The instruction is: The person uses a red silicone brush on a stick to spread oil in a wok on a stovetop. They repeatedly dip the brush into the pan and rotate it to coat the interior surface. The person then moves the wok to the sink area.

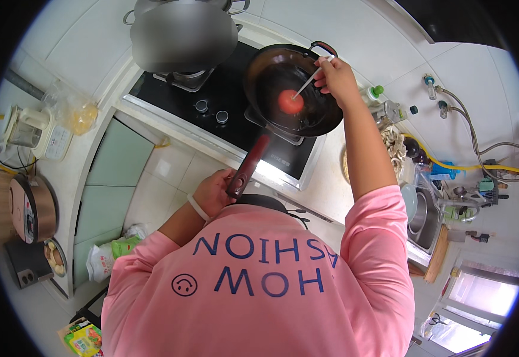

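A black wok (264, 73) stands on the right burner of the black glass gas hob (237, 96), with a little dark liquid inside. One red tomato (290, 105) rests in the wok. My right hand (336, 79), above the wok's right side, grips a pale chopstick (311, 79). The chopstick's lower end meets the top of the tomato; whether it is stuck in is unclear. The wok's dark red handle (250, 167) points back towards my body. My left hand (215, 191) is at the handle's near end, fingers partly behind it, so its grip is hidden.
A large metal pot (183, 35), its surface blurred, occupies the left burner. Right of the wok lie a green-capped bottle (371, 93), a glass jar (386, 114) and mushrooms (393, 145), before the sink (424, 225). On the left counter are a blender (40, 129) and a rice cooker (34, 207).
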`<state>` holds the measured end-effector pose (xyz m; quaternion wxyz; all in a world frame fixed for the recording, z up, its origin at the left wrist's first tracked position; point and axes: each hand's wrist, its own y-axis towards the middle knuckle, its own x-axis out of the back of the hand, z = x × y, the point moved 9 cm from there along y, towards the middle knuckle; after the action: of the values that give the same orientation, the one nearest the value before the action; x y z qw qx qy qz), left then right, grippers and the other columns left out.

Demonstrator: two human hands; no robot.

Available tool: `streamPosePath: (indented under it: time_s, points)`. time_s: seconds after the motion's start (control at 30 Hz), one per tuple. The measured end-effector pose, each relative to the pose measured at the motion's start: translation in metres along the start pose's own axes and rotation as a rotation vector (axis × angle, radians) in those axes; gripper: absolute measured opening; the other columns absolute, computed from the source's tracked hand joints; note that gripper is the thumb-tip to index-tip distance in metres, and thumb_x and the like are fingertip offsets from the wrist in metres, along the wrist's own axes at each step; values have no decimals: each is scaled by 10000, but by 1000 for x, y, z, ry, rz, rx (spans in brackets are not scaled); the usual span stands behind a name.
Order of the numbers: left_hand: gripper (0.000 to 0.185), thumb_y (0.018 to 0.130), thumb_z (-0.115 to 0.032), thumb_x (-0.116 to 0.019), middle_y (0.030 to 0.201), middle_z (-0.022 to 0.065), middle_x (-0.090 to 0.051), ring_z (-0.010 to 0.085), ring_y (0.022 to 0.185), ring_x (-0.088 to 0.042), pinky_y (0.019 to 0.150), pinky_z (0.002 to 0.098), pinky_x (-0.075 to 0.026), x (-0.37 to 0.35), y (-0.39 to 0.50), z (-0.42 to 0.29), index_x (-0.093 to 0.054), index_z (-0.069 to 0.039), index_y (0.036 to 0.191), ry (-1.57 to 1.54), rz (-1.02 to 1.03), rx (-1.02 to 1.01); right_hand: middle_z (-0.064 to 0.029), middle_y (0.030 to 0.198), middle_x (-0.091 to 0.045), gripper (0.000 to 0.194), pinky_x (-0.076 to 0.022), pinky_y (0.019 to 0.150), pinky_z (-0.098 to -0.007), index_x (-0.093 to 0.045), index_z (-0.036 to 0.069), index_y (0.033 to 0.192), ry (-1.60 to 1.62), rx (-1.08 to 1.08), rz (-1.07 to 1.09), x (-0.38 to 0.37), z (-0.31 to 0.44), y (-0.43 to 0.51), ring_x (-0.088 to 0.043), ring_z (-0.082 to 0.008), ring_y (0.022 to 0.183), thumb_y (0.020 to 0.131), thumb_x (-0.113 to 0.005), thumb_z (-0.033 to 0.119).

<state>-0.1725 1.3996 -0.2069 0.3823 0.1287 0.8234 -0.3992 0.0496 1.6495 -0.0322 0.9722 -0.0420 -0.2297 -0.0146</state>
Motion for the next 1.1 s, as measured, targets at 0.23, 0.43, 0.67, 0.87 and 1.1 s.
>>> streamPosePath:
  time_s: [0.23,0.43,0.67,0.87,1.1]
  points:
    - [336,957,-325,-336,878,14,-552,114,735,-494,628,233,-424,6,3,0,-506,-81,1114,34,40,-29,-68,688,-609,285,-468,502,-277,-591,29,917,-56,-18,-23,0,3,10,-594,-151,566,917,-474,289]
    - [316,946,-308,-343,878,8,-544,107,734,-490,622,233,-425,7,3,1,-512,-84,1092,4,20,-2,-71,711,-620,292,-473,514,-283,-595,31,931,-79,-29,-7,-1,4,13,-600,-155,577,915,-477,297]
    - [277,944,-284,-360,817,-10,-518,98,697,-483,631,222,-409,3,1,-3,-515,-86,1061,11,-14,-26,-70,716,-622,285,-473,522,-287,-590,26,914,-81,-29,8,-3,5,12,-604,-155,590,904,-496,295]
    - [257,947,-274,-361,809,-17,-513,90,687,-481,628,223,-413,1,0,-3,-512,-81,1024,-11,-20,-2,-67,713,-621,238,-465,513,-281,-587,36,894,-81,-25,12,-3,7,11,-603,-152,589,892,-514,262]
    - [271,950,-285,-357,816,-16,-522,92,693,-490,624,224,-419,3,2,-2,-510,-81,1043,-11,-1,-2,-46,659,-595,183,-430,452,-255,-597,45,880,-75,19,8,-1,6,13,-544,-129,506,869,-532,217]
